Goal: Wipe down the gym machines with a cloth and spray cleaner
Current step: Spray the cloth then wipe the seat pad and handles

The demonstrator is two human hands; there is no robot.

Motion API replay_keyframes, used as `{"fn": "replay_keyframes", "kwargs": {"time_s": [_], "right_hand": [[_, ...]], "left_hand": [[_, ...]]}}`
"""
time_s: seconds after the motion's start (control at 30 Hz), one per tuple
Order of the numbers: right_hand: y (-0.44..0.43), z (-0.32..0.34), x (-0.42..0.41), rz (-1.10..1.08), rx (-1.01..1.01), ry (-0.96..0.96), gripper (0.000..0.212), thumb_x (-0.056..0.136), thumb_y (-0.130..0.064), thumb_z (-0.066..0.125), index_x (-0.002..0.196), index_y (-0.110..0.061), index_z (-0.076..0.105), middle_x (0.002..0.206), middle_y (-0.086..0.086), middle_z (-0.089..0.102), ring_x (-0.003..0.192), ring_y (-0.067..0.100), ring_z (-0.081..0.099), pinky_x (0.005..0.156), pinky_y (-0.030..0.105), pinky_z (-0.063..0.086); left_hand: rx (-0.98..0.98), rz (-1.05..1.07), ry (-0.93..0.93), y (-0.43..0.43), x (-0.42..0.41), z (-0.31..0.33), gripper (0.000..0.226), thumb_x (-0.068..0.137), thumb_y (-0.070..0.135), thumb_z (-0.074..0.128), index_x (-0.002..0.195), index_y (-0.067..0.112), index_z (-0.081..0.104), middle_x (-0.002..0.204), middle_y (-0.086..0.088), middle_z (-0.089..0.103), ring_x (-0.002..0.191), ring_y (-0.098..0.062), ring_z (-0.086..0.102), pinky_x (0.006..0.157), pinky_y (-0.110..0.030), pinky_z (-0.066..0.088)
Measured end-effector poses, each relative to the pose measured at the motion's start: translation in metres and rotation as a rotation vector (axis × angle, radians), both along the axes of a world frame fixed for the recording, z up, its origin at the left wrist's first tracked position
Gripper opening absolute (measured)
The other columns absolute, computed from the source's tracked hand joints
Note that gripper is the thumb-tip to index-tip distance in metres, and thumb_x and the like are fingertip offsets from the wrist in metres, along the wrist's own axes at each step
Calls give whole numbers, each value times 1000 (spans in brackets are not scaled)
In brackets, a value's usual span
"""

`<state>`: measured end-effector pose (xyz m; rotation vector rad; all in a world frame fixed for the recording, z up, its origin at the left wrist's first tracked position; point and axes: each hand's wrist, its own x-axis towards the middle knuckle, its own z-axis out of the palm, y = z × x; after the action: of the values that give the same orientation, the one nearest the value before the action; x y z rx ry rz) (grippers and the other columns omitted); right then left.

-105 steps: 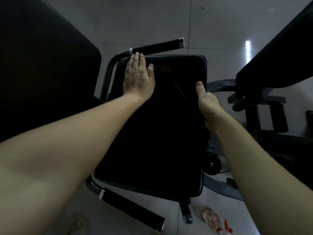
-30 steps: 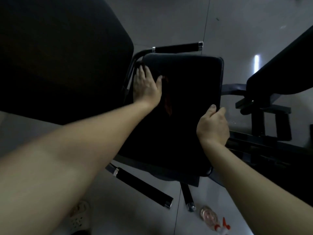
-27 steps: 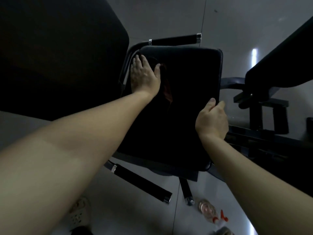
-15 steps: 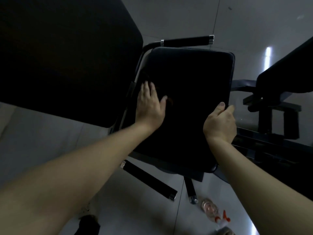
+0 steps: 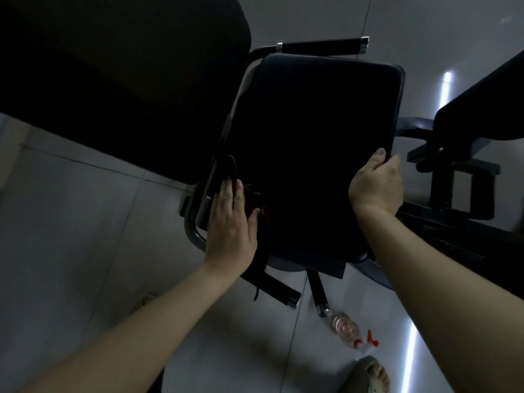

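Seat pad (image 5: 312, 154): black, smooth, rectangular, rounded corners

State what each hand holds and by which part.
Right hand grips the seat pad by its right edge. Left hand holds nothing, pressing a cloth flat.

seat pad (image 5: 312, 151): matt black vinyl | floor tiles (image 5: 85, 222): glossy, smooth | spray bottle (image 5: 344, 327): clear plastic

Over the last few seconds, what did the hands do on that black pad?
The left hand, flat on the cloth, slid down the pad's left side from the far corner to the near end. The right hand shifted nearer along the right edge. It kept its grip there; the bottle stayed on the floor.
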<state>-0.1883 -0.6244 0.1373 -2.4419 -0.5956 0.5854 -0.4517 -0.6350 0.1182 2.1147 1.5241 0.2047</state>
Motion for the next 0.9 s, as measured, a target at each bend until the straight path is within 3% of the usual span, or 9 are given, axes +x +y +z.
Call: {"fn": "replay_keyframes", "kwargs": {"time_s": [0.13,0.23,0.37,0.47,0.57,0.67,0.77,0.9], "right_hand": [[0,-3,2,-10,-9,6,41,109,-42,21,110,-10,45,75,-6,44,73,23,46,70,36,31],[-1,-8,4,-5,-9,-10,40,109,-43,21,107,-10,43,78,-2,49,69,23,48,69,38,34],[3,-12,3,-7,-13,-58,44,108,-44,20,113,-8,46,93,9,58,80,30,54,74,41,41],[3,-15,6,-9,-21,-74,43,108,-44,19,110,-10,46,88,4,56,77,27,52,71,39,38],[3,-12,4,-7,-3,-61,38,108,-42,19,107,-13,44,78,-3,48,73,23,48,69,36,33],[1,-6,2,-1,5,-24,37,109,-42,20,106,-13,42,74,-7,44,67,19,45,69,35,30],[-1,-1,1,8,2,21,37,109,-43,19,104,-13,41,75,-7,44,67,18,44,68,35,28],[-4,0,4,4,30,81,44,108,-44,21,112,-9,46,80,-3,51,80,24,52,71,36,33]], "left_hand": [[4,-7,-8,26,33,-2,69,108,43,26,161,2,14,170,-17,9,158,-26,4,128,-38,7],[22,-79,-55,95,97,-6,66,110,38,31,162,2,12,169,-19,8,158,-30,4,126,-36,2],[61,-81,6,194,189,3,65,110,37,28,162,3,10,170,-19,6,158,-29,3,127,-37,3],[63,-79,45,217,213,4,65,110,38,27,161,2,11,170,-18,7,158,-28,4,128,-37,3],[116,-163,-30,180,176,-2,64,109,39,30,161,3,18,169,-19,14,157,-29,12,128,-39,9],[144,-247,-64,83,110,-7,62,108,38,32,158,0,29,164,-23,27,154,-33,22,127,-42,17],[98,-323,-45,-6,52,0,62,109,39,30,158,1,27,165,-19,26,156,-28,18,128,-40,16],[66,-365,-23,-7,54,0,65,108,42,28,159,1,25,167,-18,22,157,-26,13,128,-39,13]]}}
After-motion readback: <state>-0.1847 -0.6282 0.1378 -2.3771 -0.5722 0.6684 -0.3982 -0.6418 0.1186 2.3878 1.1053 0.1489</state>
